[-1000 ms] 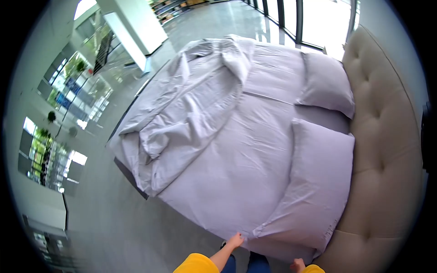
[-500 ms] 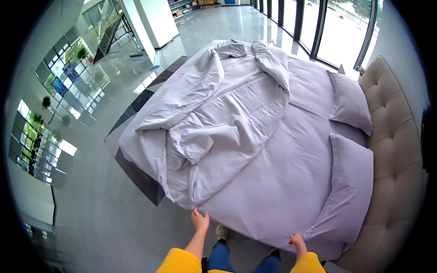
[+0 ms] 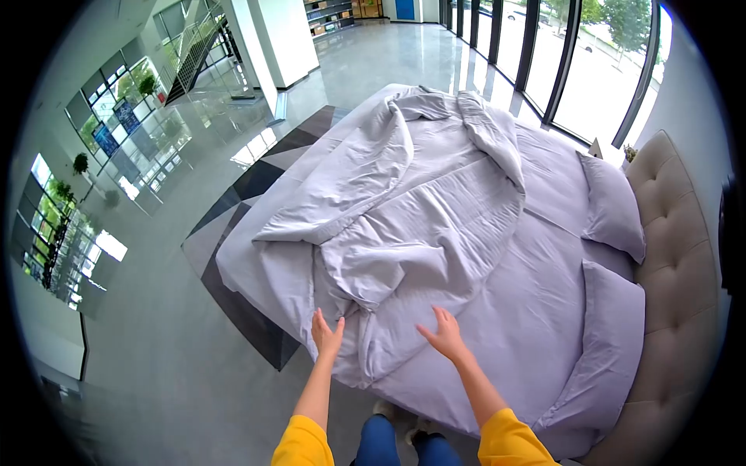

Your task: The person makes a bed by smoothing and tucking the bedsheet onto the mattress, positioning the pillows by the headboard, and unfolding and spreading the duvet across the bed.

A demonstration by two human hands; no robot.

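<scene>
Two open hands reach over the near side of a bed (image 3: pixel 497 349), at a rumpled duvet (image 3: pixel 443 225).
The duvet lies bunched across the foot half, its nearest folds reaching the bed's near edge; it looks soft and limp, bulky rather than heavy, hardly fragile, likely to sag and trail if taken at one point. The loose folds by the near edge seem the easiest hold, one grip well apart from the other. The left hand (image 3: pixel 327 337) is wide, beside those folds; the right hand (image 3: pixel 447 337), also wide, is by the duvet's headward border. Neither visibly holds cloth; contact I cannot tell. Two pillows (image 3: pixel 608 342) (image 3: pixel 612 208) lie by the headboard (image 3: pixel 672 256), out of the way; a patterned rug (image 3: pixel 260 330) shows past the foot.
</scene>
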